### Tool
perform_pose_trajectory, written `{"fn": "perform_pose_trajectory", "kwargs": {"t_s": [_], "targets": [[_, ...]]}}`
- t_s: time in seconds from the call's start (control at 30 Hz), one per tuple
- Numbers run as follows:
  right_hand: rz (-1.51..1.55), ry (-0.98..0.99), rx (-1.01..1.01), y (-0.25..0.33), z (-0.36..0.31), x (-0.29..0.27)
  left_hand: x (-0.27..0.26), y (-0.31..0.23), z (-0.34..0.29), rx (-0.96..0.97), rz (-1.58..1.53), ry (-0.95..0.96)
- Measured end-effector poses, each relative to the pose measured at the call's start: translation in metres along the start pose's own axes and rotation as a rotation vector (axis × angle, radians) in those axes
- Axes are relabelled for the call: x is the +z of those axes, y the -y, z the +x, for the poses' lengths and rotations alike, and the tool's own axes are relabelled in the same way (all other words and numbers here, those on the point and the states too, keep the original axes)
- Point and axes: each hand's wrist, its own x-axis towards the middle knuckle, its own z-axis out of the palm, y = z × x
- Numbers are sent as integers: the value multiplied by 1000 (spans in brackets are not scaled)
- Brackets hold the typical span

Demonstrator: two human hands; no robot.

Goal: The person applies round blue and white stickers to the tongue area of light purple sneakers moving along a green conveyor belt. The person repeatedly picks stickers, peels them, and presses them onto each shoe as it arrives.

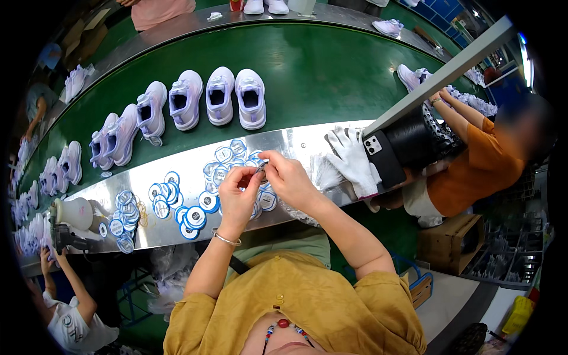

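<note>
Person's left hand [238, 198] and right hand [291, 180]: fingers [275, 158] pinch one small greyish item [260, 168], kind unclear, over round white blue-rimmed tags [209, 202] on the silvery metal tabletop [284, 141]. Right: white knitted glove [351, 158]. Far: pale lilac shoes [220, 109].

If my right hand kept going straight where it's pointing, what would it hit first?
Probably your left hand, directly across from it and very close, though depth is hard to judge.

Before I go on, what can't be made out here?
In the head view:
Small piece between left hand and right hand: mostly covered by them.
Round discs below: partly hidden by both hands.
Black phone: its screen faces away.
Co-worker at lower left: cut off by the picture's rim.
</note>
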Motion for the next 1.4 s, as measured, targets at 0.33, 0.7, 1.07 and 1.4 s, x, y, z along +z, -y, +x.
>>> {"fn": "perform_pose_trajectory", "kwargs": {"t_s": [0.33, 0.7, 1.07, 1.4], "targets": [[-37, 165, -98, 8, -13, 35, -40, -5, -15, -366, -545, 118], [152, 408, 39, 22, 9, 82, -98, -9, -42, -243, -287, -119], [157, 417, 124, 26, 34, 122, -203, 21, -4, 171, 828, -275], [101, 392, 210, 21, 42, 121, -200, 39, 63, 17, 1001, 46]]}}
